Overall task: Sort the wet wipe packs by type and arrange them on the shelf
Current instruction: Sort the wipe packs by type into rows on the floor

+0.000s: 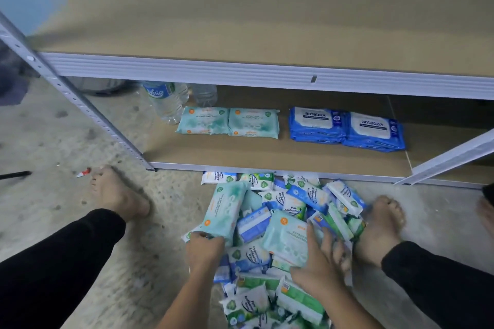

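the lower edge of the view cuts off both forearms and the near end of the pile of wet wipe packs, so how far it runs toward the person cannot be told. the print on most packs is blurred; only "antibacterial wipes" on some and "antabax" on the blue ones can be read. the right hand's thumb is hidden under the pack it holds.

the left hand has its fingers curled round the near end of a teal pack, which sticks up and away from it over the pile. the right hand grips the near right corner of a second teal pack, with one finger lying straight along its face and the others spread off its right edge.

the pile lies on the concrete floor between the person's bare left foot and right foot, touching the right foot and reaching the front edge of the bottom shelf.

on that shelf, two teal packs lie flat side by side, and well to their right two stacks of blue packs touch each other. two clear water bottles stand behind the teal packs. the upper shelf overhangs the back of the bottom shelf and hides it. a slotted metal post slants down at the left, and a red and white scrap lies on the floor near the left foot.
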### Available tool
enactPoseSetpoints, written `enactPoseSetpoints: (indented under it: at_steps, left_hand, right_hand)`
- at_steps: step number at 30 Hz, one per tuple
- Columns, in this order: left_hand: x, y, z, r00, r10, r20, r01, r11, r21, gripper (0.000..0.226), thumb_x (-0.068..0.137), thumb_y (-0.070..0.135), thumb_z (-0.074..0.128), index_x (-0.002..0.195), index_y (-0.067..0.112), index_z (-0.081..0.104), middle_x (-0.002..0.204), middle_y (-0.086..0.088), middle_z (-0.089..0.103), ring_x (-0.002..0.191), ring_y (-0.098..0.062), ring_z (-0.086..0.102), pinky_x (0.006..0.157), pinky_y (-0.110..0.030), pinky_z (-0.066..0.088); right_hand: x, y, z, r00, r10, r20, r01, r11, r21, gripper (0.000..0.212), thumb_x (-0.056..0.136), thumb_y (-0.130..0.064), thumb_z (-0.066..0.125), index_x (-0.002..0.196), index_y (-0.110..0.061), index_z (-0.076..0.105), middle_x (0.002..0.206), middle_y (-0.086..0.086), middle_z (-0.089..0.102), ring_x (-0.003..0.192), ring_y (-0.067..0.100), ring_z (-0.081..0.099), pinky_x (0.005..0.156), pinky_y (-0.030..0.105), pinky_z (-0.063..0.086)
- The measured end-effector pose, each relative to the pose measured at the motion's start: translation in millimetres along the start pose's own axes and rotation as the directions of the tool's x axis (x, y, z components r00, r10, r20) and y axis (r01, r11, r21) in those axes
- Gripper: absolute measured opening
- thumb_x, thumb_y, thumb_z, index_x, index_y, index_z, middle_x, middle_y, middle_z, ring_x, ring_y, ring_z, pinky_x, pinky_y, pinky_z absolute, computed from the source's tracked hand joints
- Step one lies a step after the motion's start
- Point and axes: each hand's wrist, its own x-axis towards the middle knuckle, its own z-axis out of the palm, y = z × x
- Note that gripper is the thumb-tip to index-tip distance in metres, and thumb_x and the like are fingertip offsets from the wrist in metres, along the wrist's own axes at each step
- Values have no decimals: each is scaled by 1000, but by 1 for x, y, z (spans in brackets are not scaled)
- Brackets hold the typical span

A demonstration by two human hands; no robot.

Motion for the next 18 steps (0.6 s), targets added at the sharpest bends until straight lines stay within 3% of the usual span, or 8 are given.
enactPoseSetpoints:
  at_steps: [3,6,9,11,13,15,18]
  left_hand:
    - [-17,8,-5,982,138,-132,-113,977,183,64,66,28,69,124,15,47,125,-11,47,118,-34,50,93,-44,46]
    - [-5,14,-7,960,274,-63,-251,935,250,77,68,32,70,137,18,39,134,-8,46,122,-32,49,99,-49,46]
    - [5,29,-7,957,275,91,-285,949,136,75,75,40,68,140,23,36,138,-9,52,122,-32,52,100,-51,48]
    - [10,40,-5,959,258,116,-278,935,220,91,85,53,67,155,17,21,155,-11,35,142,-34,32,113,-50,34]
    - [15,50,-4,962,240,128,-270,902,336,112,79,71,65,159,16,8,160,-11,25,148,-34,18,117,-49,24]
    - [26,55,-2,965,211,157,-260,860,439,120,72,76,68,157,14,9,157,-12,30,145,-36,21,116,-47,26]
    - [39,63,-4,974,136,182,-215,815,538,130,57,83,71,153,12,21,149,-12,38,139,-34,31,114,-48,34]
  right_hand:
    - [9,-6,-5,999,-39,-34,34,992,-120,111,66,-50,64,154,-39,-2,157,0,0,143,36,-2,114,51,14]
    - [18,-12,-13,991,-86,-98,70,985,-160,104,60,-50,65,150,-37,13,153,-4,17,141,29,7,110,50,15]
    - [26,-15,-16,983,-137,-126,111,975,-193,103,63,-55,65,150,-33,15,151,-4,20,142,26,8,111,49,13]
    - [31,-17,-16,978,-173,-116,144,964,-224,107,67,-56,64,154,-30,8,156,-3,15,144,26,8,111,50,14]
    - [36,-20,-15,976,-205,-74,178,947,-268,115,70,-60,66,157,-28,-2,161,-2,6,148,27,5,113,51,12]
    - [40,-23,-17,975,-217,-50,193,935,-297,119,71,-64,68,158,-27,-4,163,-2,4,150,28,6,112,51,12]
    - [46,-30,-22,974,-220,-48,194,929,-315,114,70,-62,70,158,-26,6,158,-3,16,145,27,16,108,49,20]
